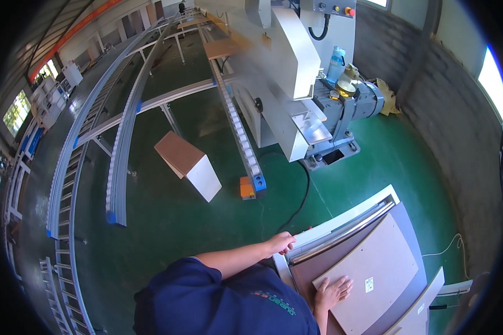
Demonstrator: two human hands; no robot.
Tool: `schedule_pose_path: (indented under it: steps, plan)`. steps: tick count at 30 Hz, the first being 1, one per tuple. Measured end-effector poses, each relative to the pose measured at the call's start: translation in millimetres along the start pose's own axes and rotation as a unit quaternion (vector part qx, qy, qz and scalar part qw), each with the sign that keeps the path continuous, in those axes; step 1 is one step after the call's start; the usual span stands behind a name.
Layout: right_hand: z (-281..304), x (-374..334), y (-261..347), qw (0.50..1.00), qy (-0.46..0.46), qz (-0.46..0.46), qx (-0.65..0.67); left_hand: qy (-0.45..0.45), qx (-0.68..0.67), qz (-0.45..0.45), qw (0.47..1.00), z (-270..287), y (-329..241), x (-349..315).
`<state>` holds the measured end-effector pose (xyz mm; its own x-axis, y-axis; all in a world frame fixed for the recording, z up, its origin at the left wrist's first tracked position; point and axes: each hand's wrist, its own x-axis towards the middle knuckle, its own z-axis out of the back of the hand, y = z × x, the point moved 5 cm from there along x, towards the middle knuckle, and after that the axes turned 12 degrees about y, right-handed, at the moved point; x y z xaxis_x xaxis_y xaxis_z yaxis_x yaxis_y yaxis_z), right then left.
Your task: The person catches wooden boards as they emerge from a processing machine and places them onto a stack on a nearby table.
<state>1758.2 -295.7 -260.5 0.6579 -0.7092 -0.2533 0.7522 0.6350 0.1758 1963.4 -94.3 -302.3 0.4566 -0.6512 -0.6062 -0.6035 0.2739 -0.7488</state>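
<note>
My left hand (280, 243) is at the near-left corner of a white-framed roller table (341, 216), its fingers curled against the frame's end; whether anything is in them is hidden. Flat on a light brown board (377, 268) lies my right hand (334, 291), palm down and fingers stretched out. The board bears a small white label (369, 285) near its middle. Beneath it are darker panels (405, 223), and a metal roller (346, 231) runs along the side of the stack toward the white frame.
Another labelled board (422, 307) lies at the lower right. Ahead stands a large white machine (290, 50) with a grey motor (363, 100). A black cable (306, 192) crosses the green floor. Roller conveyors (123, 151) run away at left, near a brown-and-white box-like piece (187, 162).
</note>
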Motion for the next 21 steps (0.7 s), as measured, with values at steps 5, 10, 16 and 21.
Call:
schedule_pose_path:
  steps: [5, 10, 16, 21]
  plan:
    - [1, 5, 6, 1.0, -0.002, -0.015, 0.008, 0.008, 0.012, 0.003, 1.0, -1, 1, 2]
    - [6, 4, 17, 0.999, 0.002, -0.027, 0.027, 0.018, 0.016, -0.002, 1.0, 4, -1, 6]
    - [8, 2, 16, 0.999, 0.0, -0.024, 0.033, -0.021, 0.016, 0.031, 0.999, 36, 11, 0]
    - [8, 2, 15, 0.999, 0.001, -0.023, 0.037, -0.071, 0.011, 0.064, 0.995, 84, 62, 9]
